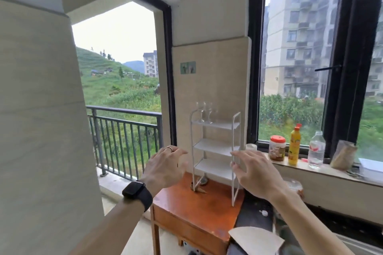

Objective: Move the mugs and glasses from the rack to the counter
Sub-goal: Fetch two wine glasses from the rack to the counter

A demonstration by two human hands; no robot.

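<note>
while stemmed glasses (204,113) stand atop the white rack (213,147), the left grip (165,166) and right grip (256,173) hover either side of it, fingers spread, over the wooden surface (192,205).

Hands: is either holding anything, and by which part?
Nothing is held. Left hand and right hand are open, fingers spread, near the rack; the glasses stand on its top shelf.
</note>
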